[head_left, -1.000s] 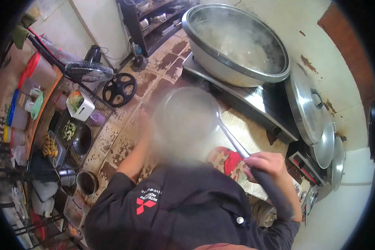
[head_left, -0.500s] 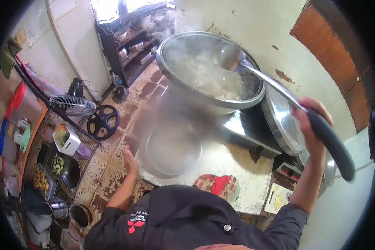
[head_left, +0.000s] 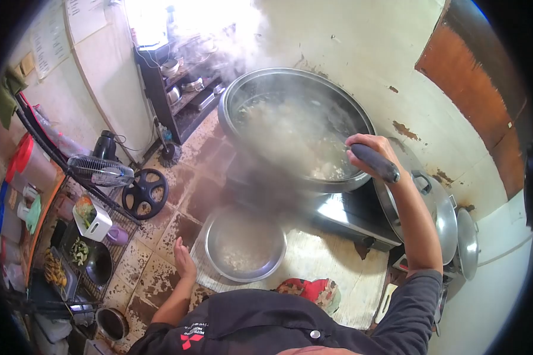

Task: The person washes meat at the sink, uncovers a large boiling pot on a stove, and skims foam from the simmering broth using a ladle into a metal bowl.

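Note:
Steam rises from a large pot (head_left: 356,180) that stands on a stove (head_left: 367,225). My right hand (head_left: 374,152) is closed round the black handle of a ladle (head_left: 378,163), over the pot's right rim; steam and blur hide the ladle's bowl. Below the pot, a metal basin (head_left: 249,251) with cloudy liquid and pale bits rests on the light-coloured tabletop (head_left: 302,251). My left hand (head_left: 185,259) is held open just left of the basin, touching nothing, with its fingers stretched out.
A red patterned cloth (head_left: 311,291) lies near the table's front edge. Large metal lids (head_left: 438,222) lean at the right wall. At the left are a fan (head_left: 100,170), a white container (head_left: 95,225), a wok (head_left: 99,263) and a rack. Dark shelves (head_left: 186,97) stand at the back.
My right hand has moved left and down toward the pot with the ladle, whose bowl is now hidden. The view has shifted, and the basin now shows more clearly through the steam.

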Available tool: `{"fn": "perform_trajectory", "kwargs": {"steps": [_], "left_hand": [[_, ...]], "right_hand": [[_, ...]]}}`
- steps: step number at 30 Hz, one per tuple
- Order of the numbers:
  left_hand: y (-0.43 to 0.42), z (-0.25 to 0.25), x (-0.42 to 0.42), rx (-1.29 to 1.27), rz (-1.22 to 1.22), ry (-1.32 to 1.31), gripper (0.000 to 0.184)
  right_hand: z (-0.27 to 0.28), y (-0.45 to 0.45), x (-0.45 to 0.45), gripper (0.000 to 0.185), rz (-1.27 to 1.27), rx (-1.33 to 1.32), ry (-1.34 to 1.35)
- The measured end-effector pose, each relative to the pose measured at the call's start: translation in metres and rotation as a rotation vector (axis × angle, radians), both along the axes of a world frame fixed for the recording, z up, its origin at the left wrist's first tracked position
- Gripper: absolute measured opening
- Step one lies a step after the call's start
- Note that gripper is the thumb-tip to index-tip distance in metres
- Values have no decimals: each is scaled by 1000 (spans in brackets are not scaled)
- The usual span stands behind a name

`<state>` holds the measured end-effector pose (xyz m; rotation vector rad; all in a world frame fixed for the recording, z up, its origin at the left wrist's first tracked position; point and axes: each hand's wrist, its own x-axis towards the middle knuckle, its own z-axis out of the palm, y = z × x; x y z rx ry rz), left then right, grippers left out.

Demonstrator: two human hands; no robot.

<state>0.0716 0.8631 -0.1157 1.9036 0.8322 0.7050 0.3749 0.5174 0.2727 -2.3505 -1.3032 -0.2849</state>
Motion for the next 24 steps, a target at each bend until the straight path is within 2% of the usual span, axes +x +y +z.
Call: {"fn": "perform_trajectory", "kwargs": {"steps": [6,7,10,15,18,24], "left_hand": [[-3,5,1,-33,-6,9,44],[-2,4,1,-34,-10,9,44],[-3,6,2,-33,-4,49,44],[-5,7,3,-65,-1,38,46],[-4,6,4,-52,-11,43,46],[-4,10,3,-48,-11,93,47]], "right_hand": [[10,3,-23,16,50,76,147],[8,1,-25,16,103,86,87],[19,-7,-44,15,154,90,131],[45,-19,-66,17,244,4,146],[67,-22,-75,19,216,-80,213],[77,-10,-87,24,144,-314,197]]}}
